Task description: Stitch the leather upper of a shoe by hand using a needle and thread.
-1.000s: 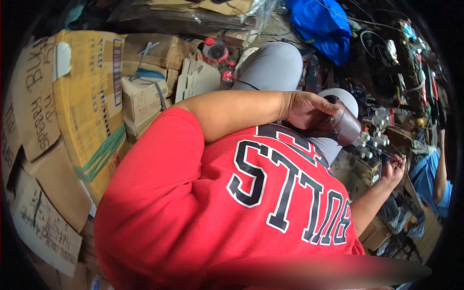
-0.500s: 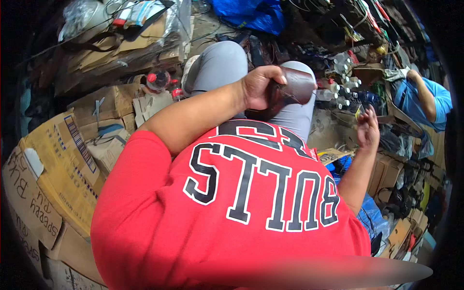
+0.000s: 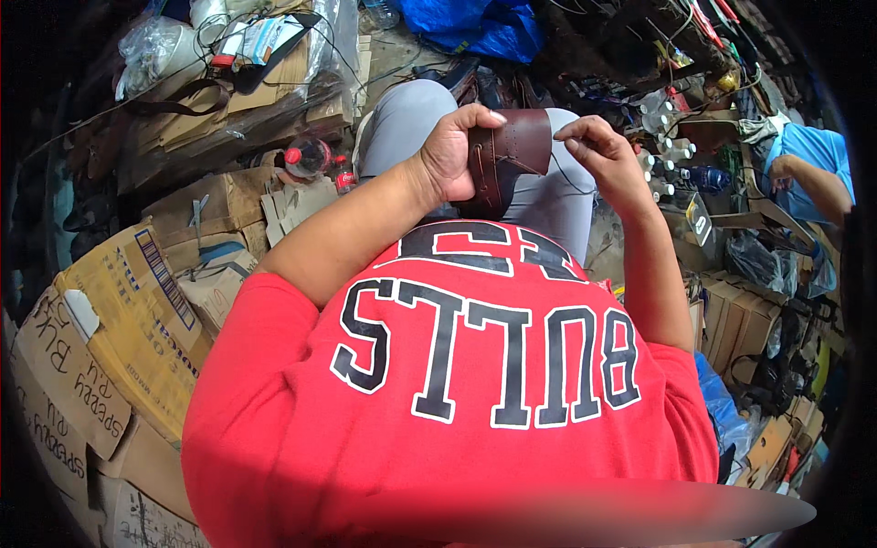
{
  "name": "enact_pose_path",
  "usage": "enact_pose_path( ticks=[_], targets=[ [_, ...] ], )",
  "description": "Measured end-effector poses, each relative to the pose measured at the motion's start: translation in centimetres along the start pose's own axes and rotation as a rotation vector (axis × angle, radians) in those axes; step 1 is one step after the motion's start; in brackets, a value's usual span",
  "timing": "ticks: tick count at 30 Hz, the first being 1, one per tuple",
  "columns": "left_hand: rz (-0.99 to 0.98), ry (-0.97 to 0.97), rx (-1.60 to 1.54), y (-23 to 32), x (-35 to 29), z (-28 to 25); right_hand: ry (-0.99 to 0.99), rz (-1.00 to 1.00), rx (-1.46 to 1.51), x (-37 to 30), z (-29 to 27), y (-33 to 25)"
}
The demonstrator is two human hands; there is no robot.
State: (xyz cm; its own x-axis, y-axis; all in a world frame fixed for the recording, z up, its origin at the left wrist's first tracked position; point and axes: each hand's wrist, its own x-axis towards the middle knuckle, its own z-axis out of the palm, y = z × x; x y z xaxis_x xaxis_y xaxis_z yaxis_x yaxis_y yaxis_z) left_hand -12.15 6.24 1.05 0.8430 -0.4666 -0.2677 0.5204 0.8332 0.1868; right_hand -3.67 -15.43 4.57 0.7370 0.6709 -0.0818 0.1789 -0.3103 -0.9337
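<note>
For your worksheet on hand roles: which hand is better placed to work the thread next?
Probably the right hand: its fingertips pinch a thin thread beside the brown leather piece. The left hand is wrapped around the leather, steadying it.

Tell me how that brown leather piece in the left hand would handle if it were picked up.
The brown leather piece looks fairly stiff: it holds a curved shape past the left hand. Probably light, since one hand grips it by an edge. A thin thread seems to run toward the right hand, so it may snag.
</note>
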Motion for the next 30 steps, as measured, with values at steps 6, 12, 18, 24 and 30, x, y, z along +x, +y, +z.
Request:
enact_pose_path(
  ticks=[6, 12, 18, 24, 30],
  targets=[
    [0.051, 0.095, 0.061, 0.1, 0.5, 0.2, -0.108, -0.034, 0.098, 1.3, 1.3, 0.7],
    [0.054, 0.161, 0.096, 0.4, 0.6, 0.4, -0.207, 0.03, 0.264, 1.7, 0.9, 0.8],
    [0.052, 0.197, 0.125, 0.2, 0.6, 1.2, -0.218, 0.022, 0.291, 1.7, 0.9, 1.1],
    [0.061, 0.227, 0.141, 0.4, 1.0, 0.6, -0.183, 0.015, 0.143, 1.9, 0.7, 0.9],
    [0.013, 0.189, 0.119, 0.4, 1.3, 0.7, -0.279, 0.013, 0.237, 2.1, 0.6, 1.3]
  ],
)
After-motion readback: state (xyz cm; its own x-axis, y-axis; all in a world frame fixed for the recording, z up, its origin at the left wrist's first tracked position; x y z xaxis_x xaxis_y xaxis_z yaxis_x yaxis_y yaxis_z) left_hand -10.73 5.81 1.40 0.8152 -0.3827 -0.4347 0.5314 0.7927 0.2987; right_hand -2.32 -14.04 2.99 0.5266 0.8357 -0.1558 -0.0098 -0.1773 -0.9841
